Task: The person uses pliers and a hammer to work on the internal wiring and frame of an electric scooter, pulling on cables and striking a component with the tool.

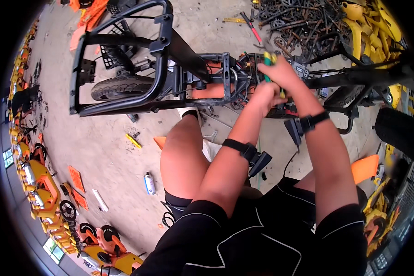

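My right hand [283, 73] is closed on a hand tool with green and yellow handles [267, 60]. Just below it, my left hand [265, 95] is also closed, with a green part of the tool showing by its thumb and a yellow bit by its fingers. The tool's kind is hidden by my fingers. Both hands are over the middle of a black electric bike frame [226, 76], which lies across in front of me. Loose black cables [244, 85] run in the open frame, close to my left hand.
A red-handled hammer [253, 30] and a heap of dark cranks and metal parts [299, 23] lie beyond the frame. Yellow body panels [354, 27] are piled at far right. A spray can [149, 183] and a yellow cutter [133, 140] sit on the floor at left.
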A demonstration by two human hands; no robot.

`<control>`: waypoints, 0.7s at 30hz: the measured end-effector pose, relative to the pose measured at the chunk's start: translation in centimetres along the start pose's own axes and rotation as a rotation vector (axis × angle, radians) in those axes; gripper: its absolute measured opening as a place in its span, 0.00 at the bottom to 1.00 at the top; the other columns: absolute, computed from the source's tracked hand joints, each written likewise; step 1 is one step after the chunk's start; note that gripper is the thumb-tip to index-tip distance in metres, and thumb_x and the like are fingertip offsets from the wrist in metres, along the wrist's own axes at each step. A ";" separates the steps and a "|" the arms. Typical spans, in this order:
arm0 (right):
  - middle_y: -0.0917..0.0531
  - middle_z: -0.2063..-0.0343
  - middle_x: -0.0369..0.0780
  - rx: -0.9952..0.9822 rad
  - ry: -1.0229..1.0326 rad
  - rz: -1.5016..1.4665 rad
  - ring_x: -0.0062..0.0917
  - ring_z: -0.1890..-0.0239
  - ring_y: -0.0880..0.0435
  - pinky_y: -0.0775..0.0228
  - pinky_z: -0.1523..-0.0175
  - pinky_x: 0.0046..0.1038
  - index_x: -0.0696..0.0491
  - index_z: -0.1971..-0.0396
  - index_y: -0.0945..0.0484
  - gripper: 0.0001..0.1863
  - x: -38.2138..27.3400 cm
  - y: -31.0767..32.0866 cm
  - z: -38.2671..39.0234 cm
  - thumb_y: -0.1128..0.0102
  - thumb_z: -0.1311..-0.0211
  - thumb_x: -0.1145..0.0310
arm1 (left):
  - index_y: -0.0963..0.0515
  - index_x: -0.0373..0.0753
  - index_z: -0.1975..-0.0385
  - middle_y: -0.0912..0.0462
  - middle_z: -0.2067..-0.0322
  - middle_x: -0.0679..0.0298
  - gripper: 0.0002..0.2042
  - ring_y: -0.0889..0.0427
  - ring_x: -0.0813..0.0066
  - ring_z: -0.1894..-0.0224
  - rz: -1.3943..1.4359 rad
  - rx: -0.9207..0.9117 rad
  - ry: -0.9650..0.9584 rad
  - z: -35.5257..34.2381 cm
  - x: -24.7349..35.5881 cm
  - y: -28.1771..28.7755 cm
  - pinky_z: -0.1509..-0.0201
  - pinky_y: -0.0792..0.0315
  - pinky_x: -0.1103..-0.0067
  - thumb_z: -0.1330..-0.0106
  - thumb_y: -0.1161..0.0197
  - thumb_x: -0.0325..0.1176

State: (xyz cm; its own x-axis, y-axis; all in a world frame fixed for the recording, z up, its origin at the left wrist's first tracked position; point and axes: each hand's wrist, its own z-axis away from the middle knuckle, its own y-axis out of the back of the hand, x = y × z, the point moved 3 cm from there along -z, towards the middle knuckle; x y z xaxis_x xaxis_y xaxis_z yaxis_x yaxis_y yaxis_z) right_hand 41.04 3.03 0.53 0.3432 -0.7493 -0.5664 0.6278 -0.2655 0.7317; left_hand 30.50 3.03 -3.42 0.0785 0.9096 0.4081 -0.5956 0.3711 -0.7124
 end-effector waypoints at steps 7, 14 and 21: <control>0.23 0.61 0.40 -0.069 -0.069 -0.681 0.23 0.60 0.24 0.29 0.53 0.27 0.62 0.48 0.31 0.34 -0.3 4.6 15.6 0.33 0.42 0.49 | 0.31 0.24 0.56 0.19 0.68 0.49 0.19 0.18 0.58 0.72 -1.244 -0.015 -0.222 14.9 1.6 -7.5 0.67 0.22 0.67 0.44 0.43 0.31; 0.24 0.59 0.36 -0.269 0.145 -0.936 0.23 0.54 0.24 0.30 0.48 0.29 0.54 0.48 0.32 0.22 -6.2 6.8 30.9 0.36 0.41 0.70 | 0.42 0.19 0.43 0.26 0.51 0.35 0.37 0.21 0.41 0.54 -1.783 0.042 -0.682 32.8 -0.5 -8.9 0.49 0.25 0.62 0.40 0.36 0.45; 0.20 0.54 0.43 -0.598 0.092 -1.247 0.33 0.54 0.18 0.22 0.52 0.38 0.57 0.43 0.32 0.25 -3.0 4.5 33.2 0.50 0.44 0.76 | 0.41 0.36 0.33 0.24 0.49 0.46 0.33 0.19 0.54 0.54 -1.744 -0.061 -0.662 36.8 2.2 0.5 0.49 0.25 0.69 0.36 0.38 0.42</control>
State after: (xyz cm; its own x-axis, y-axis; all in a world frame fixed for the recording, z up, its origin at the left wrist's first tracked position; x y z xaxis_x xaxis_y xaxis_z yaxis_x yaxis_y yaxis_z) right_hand 19.62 -16.08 18.18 -0.6306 -0.1629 -0.7588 0.7432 -0.4085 -0.5299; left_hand 0.97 -1.68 18.07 0.1981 -0.6605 0.7243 -0.1693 0.7048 0.6890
